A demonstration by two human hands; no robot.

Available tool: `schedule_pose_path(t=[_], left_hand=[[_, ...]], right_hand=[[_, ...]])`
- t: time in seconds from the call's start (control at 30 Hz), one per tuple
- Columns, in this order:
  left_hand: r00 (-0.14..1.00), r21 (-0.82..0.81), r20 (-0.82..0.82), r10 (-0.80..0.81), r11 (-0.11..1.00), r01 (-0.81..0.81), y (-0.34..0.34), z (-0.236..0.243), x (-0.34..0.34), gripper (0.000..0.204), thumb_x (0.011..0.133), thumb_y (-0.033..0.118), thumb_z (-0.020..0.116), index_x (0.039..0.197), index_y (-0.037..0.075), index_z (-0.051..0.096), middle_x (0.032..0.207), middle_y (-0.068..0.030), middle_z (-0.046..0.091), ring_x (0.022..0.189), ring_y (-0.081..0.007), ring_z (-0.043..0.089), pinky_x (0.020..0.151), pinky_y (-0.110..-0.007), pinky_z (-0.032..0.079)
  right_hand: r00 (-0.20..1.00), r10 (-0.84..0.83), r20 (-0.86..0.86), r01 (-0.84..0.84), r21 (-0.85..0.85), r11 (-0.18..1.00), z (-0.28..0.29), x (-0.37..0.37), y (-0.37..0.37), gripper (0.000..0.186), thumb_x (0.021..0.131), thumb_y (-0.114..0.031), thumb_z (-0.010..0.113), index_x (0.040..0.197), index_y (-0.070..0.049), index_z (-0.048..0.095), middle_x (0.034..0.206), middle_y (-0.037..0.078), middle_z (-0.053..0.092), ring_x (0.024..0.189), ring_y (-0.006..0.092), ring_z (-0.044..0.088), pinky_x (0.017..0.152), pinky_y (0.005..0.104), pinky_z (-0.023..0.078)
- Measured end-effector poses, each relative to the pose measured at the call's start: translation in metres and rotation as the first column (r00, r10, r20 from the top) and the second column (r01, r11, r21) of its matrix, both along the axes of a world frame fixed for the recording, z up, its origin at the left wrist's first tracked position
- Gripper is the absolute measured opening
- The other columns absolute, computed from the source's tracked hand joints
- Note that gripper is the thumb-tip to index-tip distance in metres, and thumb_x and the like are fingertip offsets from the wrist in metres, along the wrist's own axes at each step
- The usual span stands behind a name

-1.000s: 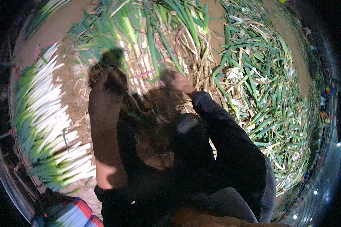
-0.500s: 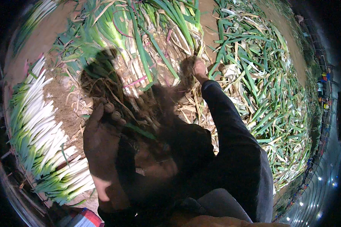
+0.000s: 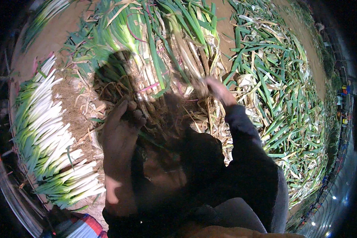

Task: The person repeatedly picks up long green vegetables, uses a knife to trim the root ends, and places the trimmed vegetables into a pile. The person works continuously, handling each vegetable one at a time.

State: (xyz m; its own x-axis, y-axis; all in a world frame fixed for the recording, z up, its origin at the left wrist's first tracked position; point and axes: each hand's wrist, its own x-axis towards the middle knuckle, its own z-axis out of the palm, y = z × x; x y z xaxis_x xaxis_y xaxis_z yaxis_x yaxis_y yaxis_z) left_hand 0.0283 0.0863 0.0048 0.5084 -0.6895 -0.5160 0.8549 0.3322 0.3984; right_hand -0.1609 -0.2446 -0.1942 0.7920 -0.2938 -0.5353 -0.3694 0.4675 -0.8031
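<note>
Gripping blurred leek stalks (image 3: 186, 67), the right hand (image 3: 214, 88) shows dimly; left hand (image 3: 121, 127), shadowed, grip unclear.

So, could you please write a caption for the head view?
Both hands, left hand and right hand, work in an unpeeled leek heap, beside cleaned white leeks.

Bare soil (image 3: 73, 115): narrow open strip on the left, between the trimmed row (image 3: 47, 135) and the uncleaned pile (image 3: 162, 51). Far and right: ground blocked by the pile and leaf trimmings (image 3: 281, 103).
</note>
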Motion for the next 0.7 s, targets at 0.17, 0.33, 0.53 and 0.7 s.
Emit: schedule_pose_path(t=[0.17,0.33,0.53,0.7], left_hand=[[0.996,0.059,0.048,-0.07,0.996,0.067,-0.027,0.002,-0.008,0.016,0.094,0.016,0.055,0.103,0.004,0.058,0.087,-0.0041,0.061,0.077,-0.0174,0.059,0.071,-0.034,0.05],[0.919,-0.68,0.175,-0.354,0.631,0.373,-0.049,-0.075,-0.002,0.022,0.095,0.016,0.051,0.115,0.008,0.051,0.099,-0.0012,0.058,0.096,-0.0139,0.055,0.082,-0.031,0.046],[0.948,0.167,0.197,-0.252,0.961,0.22,-0.083,-0.056,-0.027,0.039,0.09,0.027,0.059,0.123,0.007,0.052,0.115,-0.0054,0.056,0.103,-0.0217,0.056,0.087,-0.037,0.048],[0.889,0.25,0.137,-0.437,0.884,0.396,-0.124,-0.057,-0.06,0.057,0.094,0.035,0.054,0.138,0.003,0.038,0.132,-0.0182,0.048,0.115,-0.0313,0.052,0.099,-0.043,0.042]], right_hand=[[0.976,0.149,-0.159,-0.155,-0.025,0.988,0.002,-0.149,0.108,0.045,0.093,-0.036,0.055,0.124,-0.003,0.057,0.119,0.007,0.06,0.1,0.0158,0.056,0.085,0.0301,0.047],[0.933,0.064,-0.355,-0.186,-0.32,0.929,-0.009,-0.16,0.108,0.064,0.084,-0.048,0.064,0.12,0.004,0.058,0.109,0.012,0.063,0.096,0.0188,0.057,0.088,0.031,0.043],[0.943,0.025,-0.332,-0.173,-0.426,0.888,0.183,-0.184,0.147,0.036,0.083,-0.034,0.063,0.097,-0.001,0.069,0.071,0.003,0.058,0.068,0.0134,0.052,0.06,0.0285,0.039],[0.957,0.116,-0.265,-0.223,-0.42,0.88,0.297,-0.248,0.202,0.036,0.08,-0.027,0.066,0.099,0.003,0.068,0.069,0.002,0.06,0.063,0.0087,0.055,0.055,0.0246,0.042]])
